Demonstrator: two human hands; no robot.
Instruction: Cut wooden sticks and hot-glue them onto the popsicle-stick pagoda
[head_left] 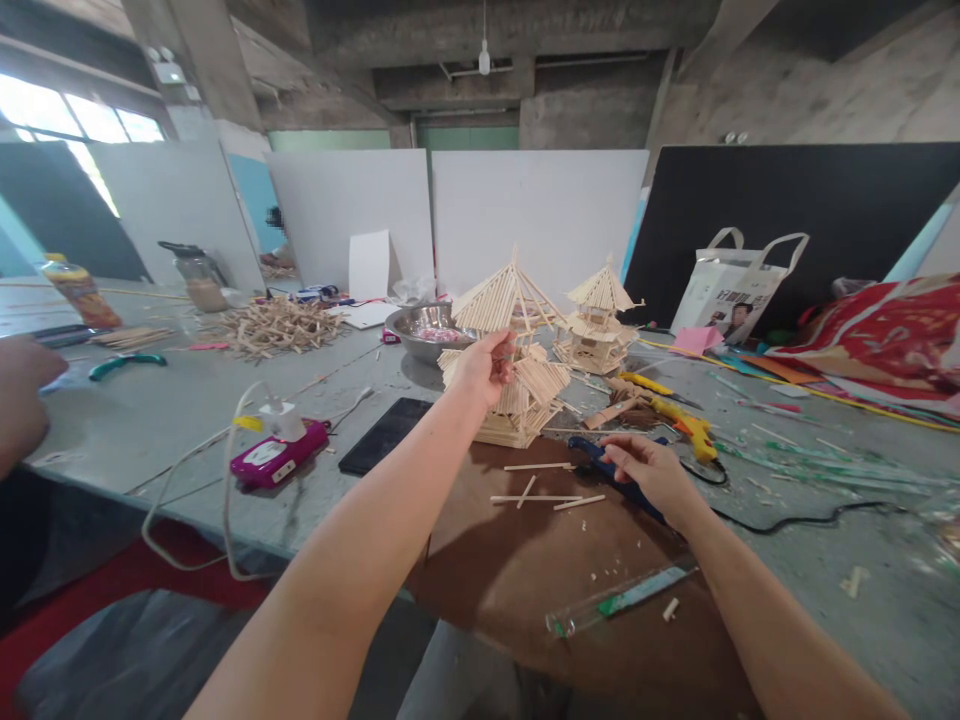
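Note:
My left hand [489, 368] reaches out to a tiered pagoda model [514, 405] built from thin wooden sticks. Its fingers are closed at the model's side, just under the pointed upper roof; the fingertips are partly hidden. My right hand [651, 474] is lower and to the right, fingers curled around what looks like a dark blue glue gun [589, 449], partly covered by the hand. Several loose wooden sticks [536, 497] lie on the brown board [495, 570] between my forearms. A second stick pagoda [596, 325] stands behind, to the right.
A yellow glue gun [694, 432] with a black cord and a yellow cutter [652, 385] lie to the right. Left are a purple power strip [279, 455], a black tablet [390, 435], a metal bowl [424, 340] and a stick pile [274, 328]. Another person's hand [26, 385] shows far left.

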